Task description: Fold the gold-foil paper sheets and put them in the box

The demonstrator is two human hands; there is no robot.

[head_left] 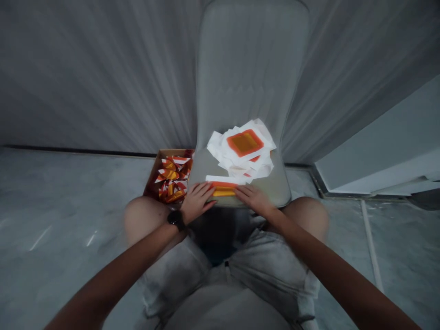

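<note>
A partly folded sheet of joss paper point(224, 185), white with orange and gold bands, lies at the front edge of the grey chair seat. My left hand point(197, 200), with a dark watch at its wrist, holds the sheet's left end. At the right end, the fingers of my right hand point(255, 198) press on the paper. Both thumbs are close to its near edge, and the fingertips partly cover the ends. Just beyond sits a loose pile of flat joss paper sheets point(222, 149), the top one showing an orange-bordered gold square.
Left of the seat, a cardboard box point(151, 179) on the floor holds several folded orange, gold and white paper pieces point(173, 174). The chair's backrest point(252, 59) rises behind the pile, before a grey curtain point(103, 78). A pale panel point(385, 142) stands at right.
</note>
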